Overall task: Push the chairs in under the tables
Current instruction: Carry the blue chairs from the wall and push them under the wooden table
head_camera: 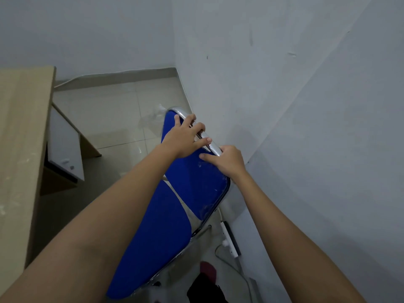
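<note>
A blue padded chair (196,184) with a chrome frame stands close to the white wall on the right, its seat (153,243) toward the bottom of the view. My left hand (185,136) lies over the top of the backrest with its fingers hooked on the chrome top rail. My right hand (227,160) grips the same rail a little nearer to me, thumb on the blue fabric. A light wooden table (19,136) runs down the left edge, apart from the chair.
A white drawer cabinet (65,149) sits under the table. A white power strip (229,239) with a cable lies on the floor by the wall, behind the chair. Tiled floor (113,110) lies between table and chair. My foot (207,272) shows at the bottom.
</note>
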